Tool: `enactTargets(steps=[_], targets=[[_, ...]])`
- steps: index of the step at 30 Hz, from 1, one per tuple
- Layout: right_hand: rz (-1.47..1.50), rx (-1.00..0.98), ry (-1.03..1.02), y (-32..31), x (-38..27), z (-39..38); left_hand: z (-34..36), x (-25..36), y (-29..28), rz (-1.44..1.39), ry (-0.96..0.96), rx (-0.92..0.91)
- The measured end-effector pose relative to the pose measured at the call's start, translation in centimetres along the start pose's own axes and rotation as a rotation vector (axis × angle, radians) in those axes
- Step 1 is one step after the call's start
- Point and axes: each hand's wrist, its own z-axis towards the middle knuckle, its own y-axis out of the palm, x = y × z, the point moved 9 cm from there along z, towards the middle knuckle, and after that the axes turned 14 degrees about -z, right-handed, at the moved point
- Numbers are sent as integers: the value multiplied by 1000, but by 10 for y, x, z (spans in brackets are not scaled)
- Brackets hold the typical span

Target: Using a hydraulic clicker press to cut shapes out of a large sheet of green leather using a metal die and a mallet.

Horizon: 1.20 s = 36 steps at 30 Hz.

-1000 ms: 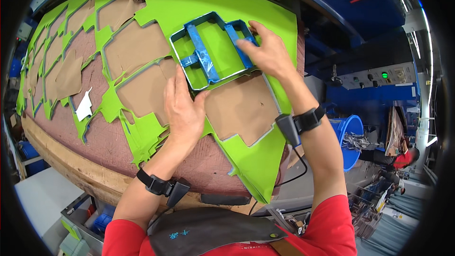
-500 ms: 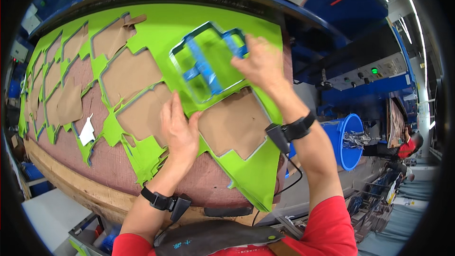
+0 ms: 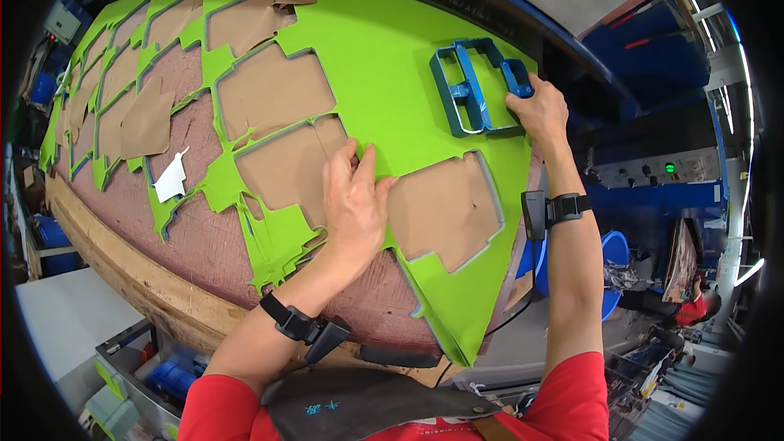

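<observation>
A bright green sheet of material (image 3: 384, 57) lies over the table, with several angular holes cut through it and brown sheet (image 3: 445, 204) showing inside many of them. My right hand (image 3: 543, 110) grips the right side of a blue cutting die (image 3: 471, 82), an open frame with inner bars, over the uncut green at the far right. Whether the die rests flat on the sheet or hangs just above it, I cannot tell. My left hand (image 3: 355, 204) lies with fingers stretched out on the material between two of the holes.
A white scrap (image 3: 171, 180) and a loose brown piece (image 3: 147, 124) lie at the left. The reddish board (image 3: 212, 233) ends at a wooden front edge (image 3: 131, 265). At the right stand a blue bin (image 3: 616, 249) and a machine panel with a green light (image 3: 670, 168); another person (image 3: 692, 309) is beyond.
My right hand has carried the cutting die to the right and away from the near hole, and the die is turned more upright. My left hand stays on the material; the view has shifted.
</observation>
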Motion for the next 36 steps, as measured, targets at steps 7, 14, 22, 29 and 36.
enactTargets(steps=[7,14,22,29,36], targets=[[56,46,-1,-13,-3,-1,0,3,-3,-30,7,19],[103,131,97,-13,12,-9,1,2,0,-78,19,25],[149,133,-73,-38,-77,-37,3,1,-7,-107,14,40],[124,128,-126,-16,-103,-50,2,6,-8,-132,16,49],[140,-3,-145,-11,-111,-56,3,2,-3,-112,-23,-18]])
